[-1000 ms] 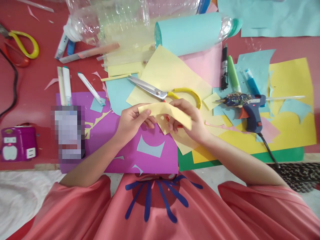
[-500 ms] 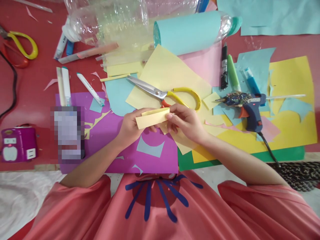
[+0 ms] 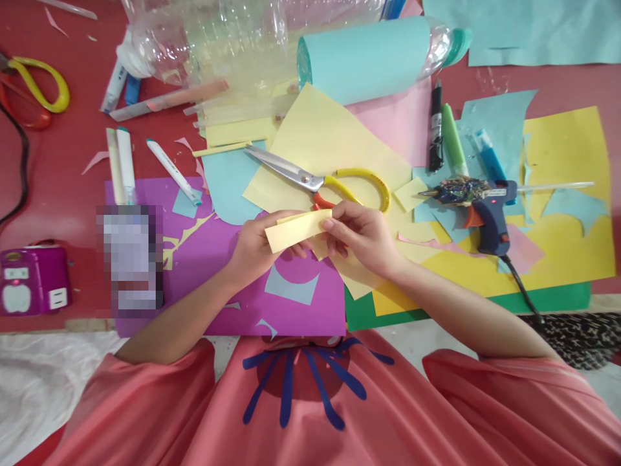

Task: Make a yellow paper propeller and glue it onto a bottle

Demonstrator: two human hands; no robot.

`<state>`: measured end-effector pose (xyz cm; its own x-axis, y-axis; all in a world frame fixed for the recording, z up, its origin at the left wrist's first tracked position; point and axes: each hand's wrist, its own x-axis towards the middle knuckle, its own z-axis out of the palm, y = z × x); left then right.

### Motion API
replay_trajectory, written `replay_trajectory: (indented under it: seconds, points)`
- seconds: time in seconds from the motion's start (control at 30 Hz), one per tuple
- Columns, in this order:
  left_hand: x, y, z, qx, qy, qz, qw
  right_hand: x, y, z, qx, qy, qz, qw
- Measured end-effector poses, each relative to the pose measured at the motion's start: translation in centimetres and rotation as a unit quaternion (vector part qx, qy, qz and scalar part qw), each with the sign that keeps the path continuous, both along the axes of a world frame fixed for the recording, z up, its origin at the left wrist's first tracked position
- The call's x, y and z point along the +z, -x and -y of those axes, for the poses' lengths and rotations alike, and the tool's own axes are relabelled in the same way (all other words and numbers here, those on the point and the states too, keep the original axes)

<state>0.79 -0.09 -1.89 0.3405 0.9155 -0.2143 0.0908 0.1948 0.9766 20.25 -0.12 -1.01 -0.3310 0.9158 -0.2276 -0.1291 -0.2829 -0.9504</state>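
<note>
A pale yellow paper strip (image 3: 297,232), folded over on itself, is held between both hands above the purple sheet (image 3: 233,259). My right hand (image 3: 361,236) pinches its folded end between thumb and fingers. At the other end, my left hand (image 3: 257,243) grips the strip from behind; its thumb is hidden by the paper. Just beyond the hands lie scissors (image 3: 301,176) with yellow and orange handles, resting on a pale yellow sheet (image 3: 315,129).
A bottle wrapped in light blue paper (image 3: 363,61) lies at the back beside clear plastic bottles (image 3: 213,39). On the right a corded glue gun (image 3: 492,213) rests on paper scraps. A phone (image 3: 130,259), markers (image 3: 172,169) and a purple box (image 3: 33,279) are on the left.
The folded strip has closed up, its two layers lying nearer together, and it tilts slightly more. Both hands stay in nearly the same place.
</note>
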Motion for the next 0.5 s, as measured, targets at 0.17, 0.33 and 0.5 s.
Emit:
replay_trajectory:
  seconds: [0.17, 0.33, 0.5]
  points:
    - [-0.5, 0.5, -0.3, 0.015, 0.009, 0.033, 0.999, -0.2, -0.2, 0.1, -0.023, 0.000, 0.039, 0.999]
    - [-0.2, 0.5, -0.3, 0.039, -0.008, 0.023, 0.999, -0.3, -0.2, 0.2, -0.027, -0.002, 0.043, 0.999]
    - [0.6, -0.1, -0.3, 0.069, -0.016, 0.010, 0.997, -0.3, -0.1, 0.2, -0.032, -0.002, 0.037, 0.999]
